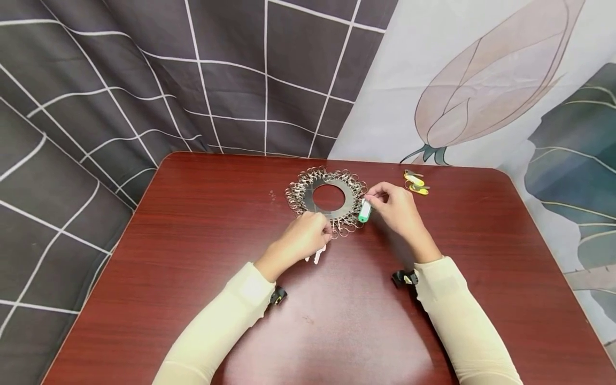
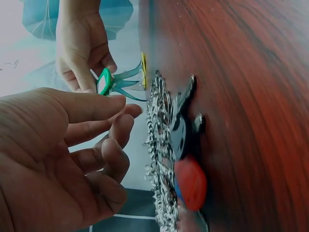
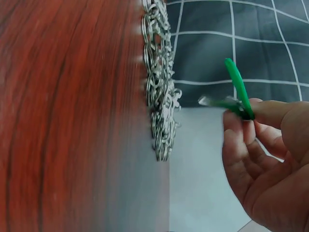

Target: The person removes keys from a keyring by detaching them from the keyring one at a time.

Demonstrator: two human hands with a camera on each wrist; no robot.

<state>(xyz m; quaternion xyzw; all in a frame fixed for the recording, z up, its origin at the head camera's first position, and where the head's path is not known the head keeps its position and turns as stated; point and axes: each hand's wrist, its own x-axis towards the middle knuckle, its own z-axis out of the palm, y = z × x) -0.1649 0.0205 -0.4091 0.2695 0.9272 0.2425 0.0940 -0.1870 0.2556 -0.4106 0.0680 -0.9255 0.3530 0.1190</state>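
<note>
"Dark checked curtain (image 1: 293,75) behind, flower-printed drape (image 1: 380,115) alongside, red-brown table (image 1: 216,203) spread wide below. And the action?"

"Toward the back! Green key tag (image 1: 364,214) up off the wood, just beside the metal disc (image 1: 349,200) with its thick fringe of small rings (image 1: 294,195). Pinched at one end by the right hand (image 1: 398,209), thumb against fingers."

"And the left hand (image 1: 305,233)?"

"Down by the disc's front edge, fingers loosely bent, gripping nothing. Below, on the wood, keys (image 2: 191,184), one red-headed. Hooked to the rings or loose? Can't tell."

"Likely handling for that tag?"

"Light, by the look of the plastic! Probably stiff and smooth, hardly fragile, but apt to swivel in a fingertip pinch. Best held across the flat faces, near the end, away from the blurred silver-tipped piece alongside: perhaps a key, too smeared to be sure."

"Edges?"

"Back edge of the table not far beyond the disc. Crowded rings close on the tag's left, easy to snag. Hands near each other, so little room between. Broad stretches of wood to the left and toward the body, though! Yellow tags (image 1: 417,182) off to the right, near the back edge, worth steering round."
</note>
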